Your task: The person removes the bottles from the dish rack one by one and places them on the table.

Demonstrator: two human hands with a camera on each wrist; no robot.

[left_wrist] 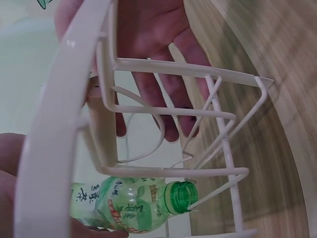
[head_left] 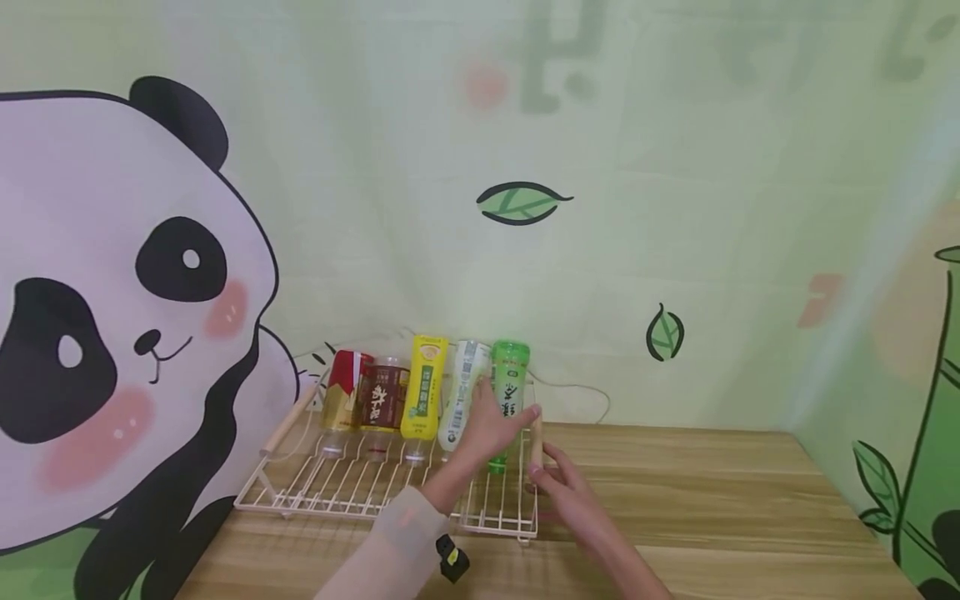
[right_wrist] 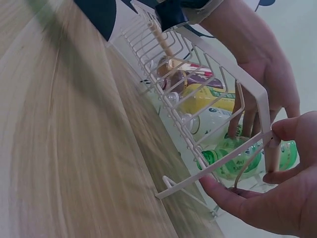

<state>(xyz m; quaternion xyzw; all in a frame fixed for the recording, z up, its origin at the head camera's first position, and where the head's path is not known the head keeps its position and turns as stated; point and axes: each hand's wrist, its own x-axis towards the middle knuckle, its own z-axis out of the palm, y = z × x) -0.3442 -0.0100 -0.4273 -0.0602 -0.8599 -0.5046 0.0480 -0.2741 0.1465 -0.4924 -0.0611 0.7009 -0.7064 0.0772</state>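
Observation:
A white wire rack [head_left: 352, 505] with wooden handles holds a row of drink bottles lying with their caps toward me. My left hand [head_left: 491, 421] reaches over the rightmost one, a green tea bottle [head_left: 512, 375]. Its fingers go down on the bottle's left side and its thumb stretches across to the right handle. In the left wrist view the green bottle [left_wrist: 133, 203] shows its green cap beside the rack wires. My right hand [right_wrist: 277, 198] pinches the rack's right wooden handle [right_wrist: 272, 156] between thumb and fingers.
Left of the green bottle lie a white bottle [head_left: 454, 425], a yellow one [head_left: 425, 387], a dark brown one [head_left: 387, 396] and a red-and-gold one [head_left: 347, 392]. The rack stands on a wooden table [head_left: 675, 492] before a panda-print curtain [head_left: 420, 208]. A cord [head_left: 592, 388] runs behind.

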